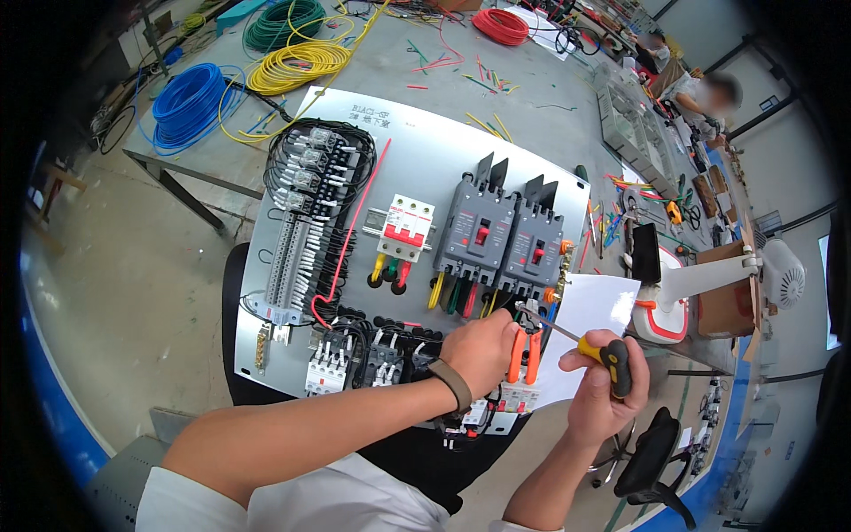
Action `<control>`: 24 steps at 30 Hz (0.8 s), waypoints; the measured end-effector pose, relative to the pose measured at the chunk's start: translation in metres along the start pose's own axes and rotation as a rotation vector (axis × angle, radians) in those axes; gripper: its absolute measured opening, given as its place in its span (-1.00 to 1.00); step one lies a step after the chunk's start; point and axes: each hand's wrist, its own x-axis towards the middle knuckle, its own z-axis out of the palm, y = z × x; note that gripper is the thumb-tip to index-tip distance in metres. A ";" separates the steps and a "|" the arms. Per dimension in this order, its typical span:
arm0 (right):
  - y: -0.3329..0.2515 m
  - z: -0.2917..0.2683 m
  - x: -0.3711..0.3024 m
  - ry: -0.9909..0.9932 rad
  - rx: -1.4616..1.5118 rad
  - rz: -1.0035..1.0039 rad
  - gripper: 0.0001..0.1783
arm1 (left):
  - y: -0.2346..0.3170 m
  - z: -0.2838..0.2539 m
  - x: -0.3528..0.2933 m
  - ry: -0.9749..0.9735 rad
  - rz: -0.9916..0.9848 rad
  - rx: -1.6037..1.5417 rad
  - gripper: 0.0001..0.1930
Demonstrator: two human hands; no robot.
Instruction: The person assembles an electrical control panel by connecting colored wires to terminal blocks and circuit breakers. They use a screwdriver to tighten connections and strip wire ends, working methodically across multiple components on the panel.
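My right hand (596, 406) grips a screwdriver (614, 363) by its yellow and black handle. Its shaft slants up-left to the lower end of the right moulded-case circuit breaker (534, 244). There my left hand (479, 350), with a dark wristband, has its fingers drawn together; what they hold is hidden. Orange-handled pliers (534, 356) lie just right of that hand. A second large grey breaker (475, 229) stands alongside, with yellow, green and red wires (454, 297) below it. All are mounted on a metal panel (425, 146).
The panel also carries a small white breaker (408, 226), a terminal strip (291, 253) and contactors (328, 368). White paper (589, 310) lies at its right edge. Blue (189, 102), yellow (297, 66) and red wire coils (499, 27) sit on the bench. A white fan (665, 310) stands right.
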 end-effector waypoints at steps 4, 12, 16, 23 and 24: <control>0.006 0.002 -0.002 -0.013 0.004 0.016 -0.47 | 0.002 -0.001 0.000 -0.003 -0.011 0.021 -0.70; 0.004 0.002 0.001 -0.016 -0.026 0.035 -0.48 | 0.004 0.000 0.000 -0.004 -0.022 0.044 -0.72; -0.011 0.006 0.009 -0.096 -0.163 0.140 -0.48 | 0.001 0.001 0.000 0.009 0.001 0.051 -0.72; -0.020 0.015 0.023 -0.165 0.018 0.327 -0.46 | -0.002 0.001 0.002 -0.001 0.034 0.056 -0.72; -0.019 0.013 0.024 -0.159 0.082 0.339 -0.49 | -0.002 0.002 0.003 0.004 0.040 0.057 -0.72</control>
